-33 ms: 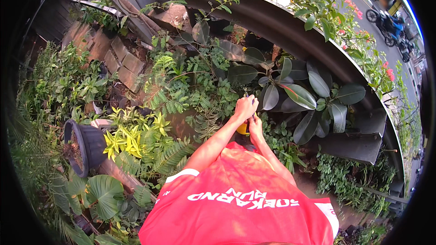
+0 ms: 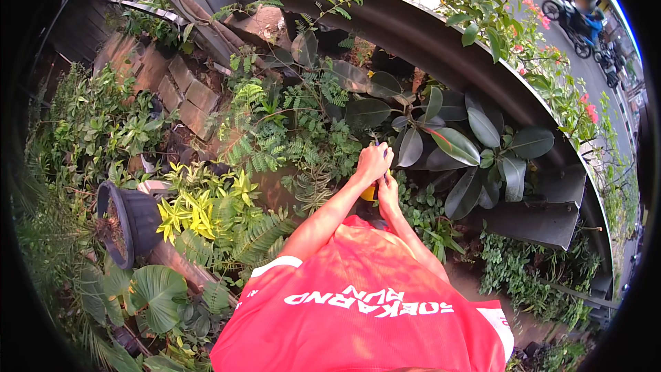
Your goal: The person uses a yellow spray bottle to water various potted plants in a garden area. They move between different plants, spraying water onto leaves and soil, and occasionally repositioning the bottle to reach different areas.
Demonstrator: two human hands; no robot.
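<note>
In front of my chest, my left hand (image 2: 375,162) is closed, with a dark, bluish bit of something showing at its fingers. Just below and right of it, my right hand (image 2: 388,189) is closed too, close against the left one. Between the hands and my red shirt shows a yellow and black object (image 2: 370,193); its kind is mostly hidden by my hands. Feathery green leaves (image 2: 323,145) stand right beside my left hand. To the right of both hands spreads a rubber plant (image 2: 454,146) with broad, dark, glossy leaves.
A dark plastic pot (image 2: 141,219) lies tilted at the left, beside a yellow-leaved plant (image 2: 196,213). A curved dark metal wall (image 2: 385,21) borders the bed at the far side and right. Past it, a motorcycle (image 2: 575,27) is on the road.
On the road beyond the metal wall, the motorcycle and its rider have shifted up and left. My hands have hardly moved and both stay closed.
</note>
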